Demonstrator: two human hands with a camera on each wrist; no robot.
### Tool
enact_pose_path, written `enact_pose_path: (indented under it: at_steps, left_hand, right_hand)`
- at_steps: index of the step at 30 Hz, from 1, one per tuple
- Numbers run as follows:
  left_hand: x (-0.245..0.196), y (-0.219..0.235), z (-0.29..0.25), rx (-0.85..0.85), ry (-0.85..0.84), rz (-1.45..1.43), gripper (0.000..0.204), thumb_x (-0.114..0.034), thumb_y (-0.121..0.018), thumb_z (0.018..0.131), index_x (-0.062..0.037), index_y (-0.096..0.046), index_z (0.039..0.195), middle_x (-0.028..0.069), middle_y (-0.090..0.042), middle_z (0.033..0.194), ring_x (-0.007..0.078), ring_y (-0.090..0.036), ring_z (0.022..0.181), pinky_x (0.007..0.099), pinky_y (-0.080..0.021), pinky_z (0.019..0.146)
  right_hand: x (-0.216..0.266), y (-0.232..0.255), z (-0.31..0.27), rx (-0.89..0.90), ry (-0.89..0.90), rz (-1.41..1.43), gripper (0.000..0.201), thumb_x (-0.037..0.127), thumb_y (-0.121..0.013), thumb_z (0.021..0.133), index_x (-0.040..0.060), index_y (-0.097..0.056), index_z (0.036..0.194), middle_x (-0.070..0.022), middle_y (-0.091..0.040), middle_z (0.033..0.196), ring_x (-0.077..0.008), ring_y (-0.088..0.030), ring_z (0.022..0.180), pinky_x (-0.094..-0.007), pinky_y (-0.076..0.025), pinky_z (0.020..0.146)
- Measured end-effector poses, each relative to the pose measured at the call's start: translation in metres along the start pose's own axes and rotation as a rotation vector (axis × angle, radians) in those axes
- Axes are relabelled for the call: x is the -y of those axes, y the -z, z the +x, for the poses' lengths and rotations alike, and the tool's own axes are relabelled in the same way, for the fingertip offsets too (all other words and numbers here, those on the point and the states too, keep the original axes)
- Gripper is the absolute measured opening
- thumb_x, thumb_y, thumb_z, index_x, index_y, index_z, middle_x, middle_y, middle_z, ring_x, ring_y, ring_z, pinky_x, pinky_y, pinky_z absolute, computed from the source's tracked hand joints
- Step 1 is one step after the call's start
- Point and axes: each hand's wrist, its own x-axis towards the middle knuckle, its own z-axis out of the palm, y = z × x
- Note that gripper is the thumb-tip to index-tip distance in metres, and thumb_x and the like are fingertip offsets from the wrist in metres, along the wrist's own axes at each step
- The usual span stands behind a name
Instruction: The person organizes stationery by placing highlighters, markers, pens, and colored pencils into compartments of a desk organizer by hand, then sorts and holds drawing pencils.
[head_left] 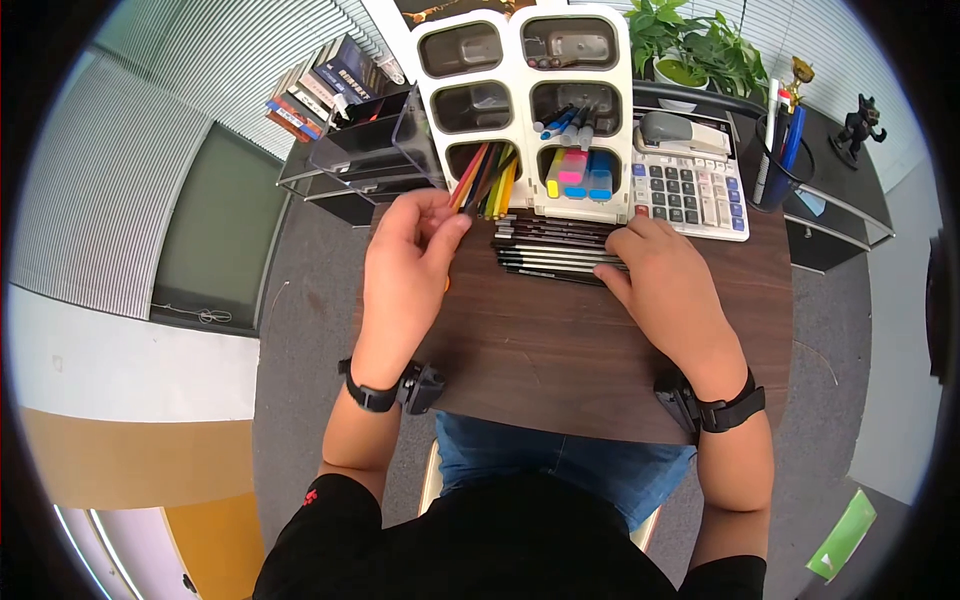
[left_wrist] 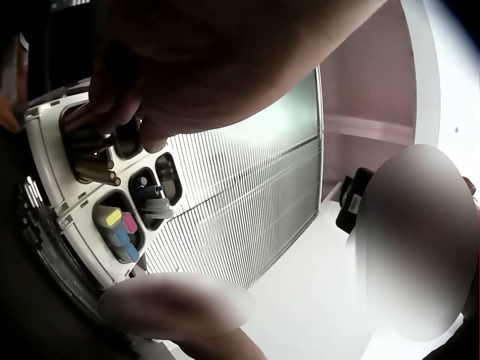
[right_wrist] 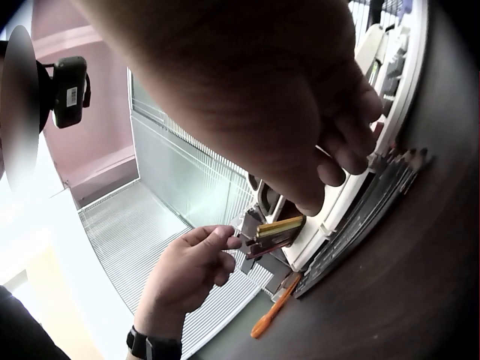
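My left hand (head_left: pixel 410 245) is at the lower left compartment of the white organizer (head_left: pixel 520 150), thumb and forefinger pinching a dark pencil among the colored pencils (head_left: pixel 506 190) that stick out there. Those pencils are yellow, red and dark. A row of dark and silver pencils (head_left: pixel 550 255) lies side by side on the table below the organizer, sharpened tips to the right. Over the right ends of that row rests my right hand (head_left: pixel 665 285), fingers loosely bent and fingertips right at the pencils. A slim orange object (right_wrist: pixel 277 309) lies by the row's left end, mostly hidden by my left hand in the head view.
Highlighters (head_left: pixel 575 175) and pens (head_left: pixel 568 122) fill other compartments. Right of the organizer are a calculator (head_left: pixel 690 195), a stapler (head_left: pixel 685 135) and a pen holder (head_left: pixel 785 165). Dark trays (head_left: pixel 370 145) and books (head_left: pixel 325 85) stand left, a plant (head_left: pixel 690 45) behind.
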Motion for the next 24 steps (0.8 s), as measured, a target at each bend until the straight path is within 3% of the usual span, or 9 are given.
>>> enact_pose_path:
  at_steps: [3,5,6,10,15,17,19,22,24]
  left_hand:
    - [-0.004,0.003,-0.020,0.042,0.043,-0.049,0.011,-0.005,-0.066,0.092,-0.0011,-0.064,0.102,-0.0012,-0.063,0.084,0.0039,-0.055,0.070,0.0201,-0.045,0.061]
    - [-0.006,0.006,-0.029,0.351,0.021,0.091,0.009,-0.005,-0.068,0.091,-0.0006,-0.065,0.098,0.0006,-0.064,0.084,0.0058,-0.057,0.072,0.0223,-0.046,0.063]
    - [-0.004,0.002,-0.031,0.364,-0.109,0.123,0.008,-0.005,-0.069,0.089,0.0003,-0.065,0.094,0.0042,-0.065,0.084,0.0121,-0.061,0.074,0.0262,-0.048,0.066]
    - [0.004,0.004,-0.039,0.513,-0.113,0.178,0.011,-0.006,-0.070,0.087,-0.0003,-0.065,0.095,0.0091,-0.066,0.087,0.0221,-0.064,0.078,0.0298,-0.049,0.071]
    - [0.007,0.018,-0.058,0.773,-0.118,0.049,0.014,-0.008,-0.067,0.089,-0.0018,-0.064,0.101,0.0104,-0.064,0.094,0.0237,-0.064,0.088,0.0320,-0.050,0.076]
    - [0.009,0.022,-0.069,1.153,-0.139,-0.152,0.017,-0.015,-0.065,0.092,-0.0042,-0.062,0.104,0.0107,-0.062,0.097,0.0301,-0.062,0.093,0.0375,-0.050,0.079]
    - [0.007,0.026,-0.075,1.390,-0.106,-0.259,0.018,-0.017,-0.063,0.094,-0.0048,-0.062,0.107,0.0094,-0.062,0.099,0.0290,-0.062,0.094,0.0371,-0.050,0.080]
    - [0.002,0.033,-0.080,1.326,-0.140,-0.311,0.018,-0.012,-0.067,0.092,-0.0025,-0.063,0.107,0.0112,-0.064,0.103,0.0288,-0.064,0.093,0.0357,-0.051,0.078]
    - [-0.006,0.037,-0.076,0.977,-0.163,-0.078,0.018,-0.009,-0.069,0.088,-0.0020,-0.064,0.104,0.0118,-0.063,0.103,0.0280,-0.064,0.093,0.0352,-0.052,0.078]
  right_hand:
    - [-0.002,-0.001,-0.002,-0.010,0.026,-0.015,0.019,0.012,-0.075,0.077,0.0019,-0.062,0.088,-0.0141,-0.060,0.094,-0.0335,-0.059,0.098,-0.0416,-0.049,0.088]
    - [-0.001,-0.001,-0.004,0.021,0.031,-0.017,0.021,0.011,-0.076,0.076,0.0018,-0.063,0.089,-0.0141,-0.060,0.096,-0.0333,-0.058,0.101,-0.0415,-0.048,0.090]
    - [0.000,-0.001,-0.006,0.065,-0.004,-0.028,0.023,0.010,-0.077,0.074,0.0017,-0.063,0.090,-0.0140,-0.059,0.098,-0.0328,-0.058,0.102,-0.0412,-0.048,0.090]
    - [-0.001,-0.002,-0.008,0.121,-0.034,-0.060,0.026,0.009,-0.079,0.071,0.0021,-0.063,0.091,-0.0138,-0.059,0.101,-0.0317,-0.057,0.103,-0.0405,-0.048,0.090]
    - [-0.004,0.001,-0.007,0.177,0.001,-0.039,0.025,0.008,-0.078,0.072,0.0025,-0.062,0.090,-0.0127,-0.059,0.098,-0.0316,-0.057,0.101,-0.0408,-0.047,0.087]
    - [-0.004,0.000,-0.008,0.220,0.016,-0.038,0.024,0.008,-0.077,0.072,0.0027,-0.062,0.090,-0.0123,-0.059,0.097,-0.0313,-0.057,0.100,-0.0409,-0.047,0.087]
    - [-0.004,0.000,-0.009,0.264,0.024,0.015,0.021,0.007,-0.075,0.074,0.0028,-0.061,0.089,-0.0123,-0.059,0.095,-0.0315,-0.058,0.098,-0.0414,-0.047,0.086]
    - [-0.003,0.000,-0.009,0.255,0.040,0.027,0.017,0.007,-0.072,0.076,0.0028,-0.060,0.088,-0.0131,-0.059,0.094,-0.0322,-0.058,0.096,-0.0418,-0.048,0.085]
    - [-0.003,-0.001,-0.010,0.259,0.052,0.027,0.017,0.007,-0.071,0.077,0.0028,-0.059,0.087,-0.0132,-0.059,0.093,-0.0326,-0.058,0.096,-0.0420,-0.048,0.084]
